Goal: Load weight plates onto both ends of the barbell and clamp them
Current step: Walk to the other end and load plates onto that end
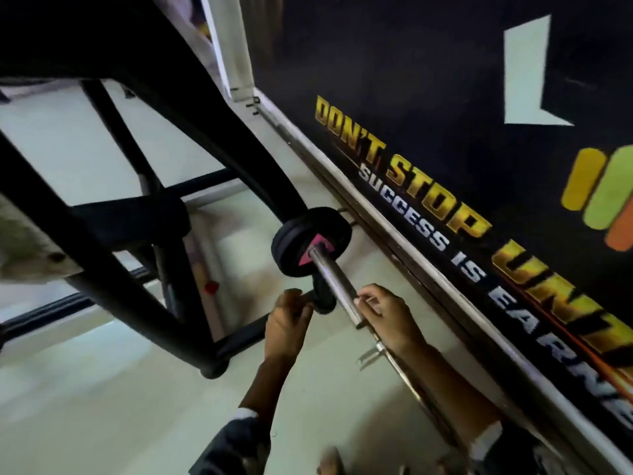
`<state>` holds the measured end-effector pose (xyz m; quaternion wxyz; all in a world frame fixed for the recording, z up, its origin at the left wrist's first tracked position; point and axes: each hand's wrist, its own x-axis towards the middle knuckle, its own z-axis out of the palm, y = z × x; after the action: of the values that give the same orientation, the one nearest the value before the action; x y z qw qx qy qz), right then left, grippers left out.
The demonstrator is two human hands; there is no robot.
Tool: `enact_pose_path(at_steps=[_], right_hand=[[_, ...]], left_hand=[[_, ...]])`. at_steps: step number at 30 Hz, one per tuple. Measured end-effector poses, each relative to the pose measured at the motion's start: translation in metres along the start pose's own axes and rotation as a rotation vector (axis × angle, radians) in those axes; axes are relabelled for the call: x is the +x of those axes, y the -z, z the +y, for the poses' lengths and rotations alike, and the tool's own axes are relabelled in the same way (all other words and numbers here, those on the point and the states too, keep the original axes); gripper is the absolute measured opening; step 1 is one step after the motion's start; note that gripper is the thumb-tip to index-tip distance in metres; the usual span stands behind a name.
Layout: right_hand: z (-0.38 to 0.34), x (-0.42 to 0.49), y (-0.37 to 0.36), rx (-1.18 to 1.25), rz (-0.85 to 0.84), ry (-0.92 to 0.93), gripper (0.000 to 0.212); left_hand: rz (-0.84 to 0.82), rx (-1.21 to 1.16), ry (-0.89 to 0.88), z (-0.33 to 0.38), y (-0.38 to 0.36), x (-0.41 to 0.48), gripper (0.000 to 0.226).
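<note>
Beside the banner wall [445, 80], barbell [337, 286] sleeve carrying black weight plates [301, 241]; right hand [387, 313] closed around sleeve end, left hand [287, 323] gripping dark clamp [322, 296]

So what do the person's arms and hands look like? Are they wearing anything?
Both hands are bare: no gloves, and no rings or watch that I can see. The left hand and right hand come out of dark sleeves pushed up the forearms, with a pale band at each cuff. The left sleeve looks dark grey and a bit patterned, though the picture is blurry. The right sleeve is much the same.
</note>
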<state>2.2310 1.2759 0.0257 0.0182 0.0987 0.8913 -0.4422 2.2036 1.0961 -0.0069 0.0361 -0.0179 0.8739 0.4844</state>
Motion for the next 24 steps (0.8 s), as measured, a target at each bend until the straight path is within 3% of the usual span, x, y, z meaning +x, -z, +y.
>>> enact_pose_path(at_steps=[4, 7, 11, 15, 19, 24], right_hand=[[0.025, 0.109, -0.006, 0.044, -0.044, 0.088, 0.028], [0.049, 0.205, -0.03, 0.035, -0.074, 0.177, 0.052], [0.081, 0.271, -0.064, 0.054, -0.104, 0.204, 0.073], [0.101, 0.274, -0.084, 0.191, 0.043, 0.249, 0.073], [0.107, 0.273, -0.087, 0.258, 0.08, 0.279, 0.076], [0.119, 0.27, -0.077, 0.283, 0.075, 0.271, 0.069]], left_hand=[[0.102, -0.044, 0.094, -0.023, -0.031, 0.078, 0.06], [0.189, -0.07, 0.101, -0.047, -0.056, 0.13, 0.077], [0.314, -0.038, 0.011, -0.073, -0.081, 0.167, 0.076], [0.435, -0.056, 0.044, -0.078, -0.101, 0.17, 0.075], [0.528, -0.104, 0.043, -0.075, -0.102, 0.177, 0.069], [0.474, -0.023, 0.019, -0.07, -0.087, 0.178, 0.074]])
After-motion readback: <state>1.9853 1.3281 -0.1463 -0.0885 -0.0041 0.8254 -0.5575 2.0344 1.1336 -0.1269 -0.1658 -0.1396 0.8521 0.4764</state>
